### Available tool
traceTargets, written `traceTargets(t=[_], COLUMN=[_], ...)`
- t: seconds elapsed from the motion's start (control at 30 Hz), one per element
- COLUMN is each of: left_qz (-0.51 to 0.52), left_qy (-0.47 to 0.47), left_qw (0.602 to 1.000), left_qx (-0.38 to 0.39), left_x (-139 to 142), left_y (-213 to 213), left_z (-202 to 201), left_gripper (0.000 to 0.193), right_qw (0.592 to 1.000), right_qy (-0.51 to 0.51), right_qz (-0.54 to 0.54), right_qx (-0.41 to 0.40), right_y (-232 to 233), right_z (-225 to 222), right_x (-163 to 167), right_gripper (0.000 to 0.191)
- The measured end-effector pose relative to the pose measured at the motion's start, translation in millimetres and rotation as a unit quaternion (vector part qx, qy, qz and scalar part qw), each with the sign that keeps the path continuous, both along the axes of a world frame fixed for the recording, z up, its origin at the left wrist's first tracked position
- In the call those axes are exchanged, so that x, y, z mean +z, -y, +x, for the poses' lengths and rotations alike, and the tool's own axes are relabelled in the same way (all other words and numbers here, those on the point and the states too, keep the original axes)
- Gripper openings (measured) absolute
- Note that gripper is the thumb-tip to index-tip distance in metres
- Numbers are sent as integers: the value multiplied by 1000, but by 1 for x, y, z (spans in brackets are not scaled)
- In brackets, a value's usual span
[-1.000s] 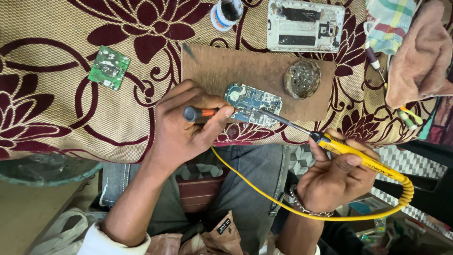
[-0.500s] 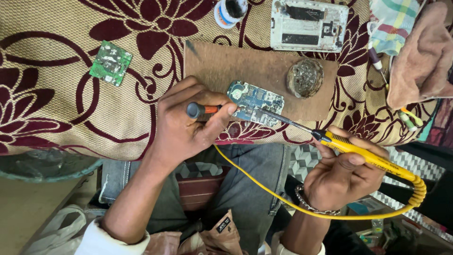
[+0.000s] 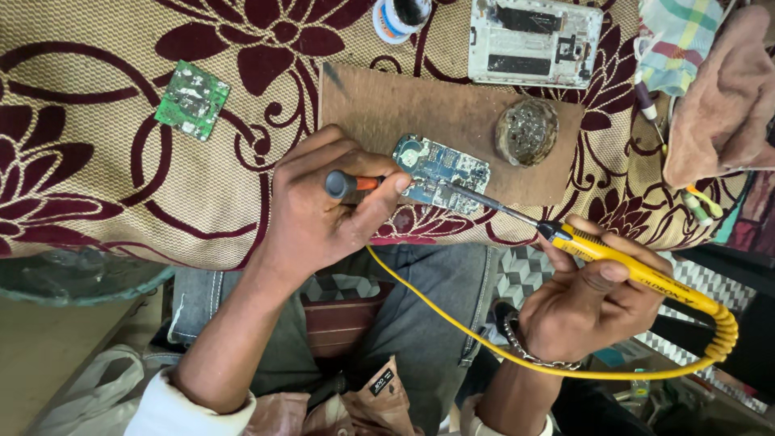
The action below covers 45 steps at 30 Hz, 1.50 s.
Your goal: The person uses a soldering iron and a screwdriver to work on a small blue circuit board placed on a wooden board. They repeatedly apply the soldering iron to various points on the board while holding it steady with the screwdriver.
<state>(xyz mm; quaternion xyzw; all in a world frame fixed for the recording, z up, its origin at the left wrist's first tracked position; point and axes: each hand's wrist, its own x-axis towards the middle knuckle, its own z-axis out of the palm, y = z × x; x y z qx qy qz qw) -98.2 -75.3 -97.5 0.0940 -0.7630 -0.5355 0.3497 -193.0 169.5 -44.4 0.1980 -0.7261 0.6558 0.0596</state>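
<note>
Left hand (image 3: 315, 214) grips orange-handled tool (image 3: 351, 184), pinning blue circuit board (image 3: 442, 171) at near edge of brown board (image 3: 379, 109). Right hand (image 3: 593, 303) holds yellow soldering iron (image 3: 638, 270), tip unchanged on circuit board; soldering continues.

Left stretch of the floral cloth (image 3: 97, 186) is sitting mostly open, just the green board (image 3: 192, 100) lying there. Far edge is getting crowded: small bottle (image 3: 400, 16), white phone frame (image 3: 535, 42). The round dish (image 3: 526, 132) is blocking the brown board's (image 3: 379, 105) right part, and rags (image 3: 718, 89) are piling up far right.
</note>
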Motion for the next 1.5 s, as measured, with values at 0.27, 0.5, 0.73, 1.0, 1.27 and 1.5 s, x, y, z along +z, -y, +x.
traceTargets(t=[0.27, 0.5, 0.73, 1.0, 1.27, 1.5], left_qz=[6, 5, 8, 7, 9, -2], left_qy=[-9, -18, -11, -21, -15, -15], left_qw=[1000, 1000, 1000, 1000, 1000, 1000], left_qx=[-9, -10, -11, -14, -3, -4], left_x=[-6, -9, -14, -16, -10, -9], left_y=[7, 11, 16, 22, 17, 10], left_z=[5, 13, 19, 26, 32, 21], left_gripper=[13, 11, 13, 12, 12, 14], right_qw=[996, 985, 972, 975, 990, 996], right_qy=[-58, -108, -140, -151, -115, -77], right_qz=[62, 128, 185, 162, 76, 32], right_qx=[-27, -35, -44, 0, -23, -15], right_y=[19, 37, 51, 46, 27, 16], right_z=[12, 30, 43, 41, 39, 27], right_x=[4, 14, 19, 13, 2, -2], right_gripper=[48, 50, 48, 48, 48, 45])
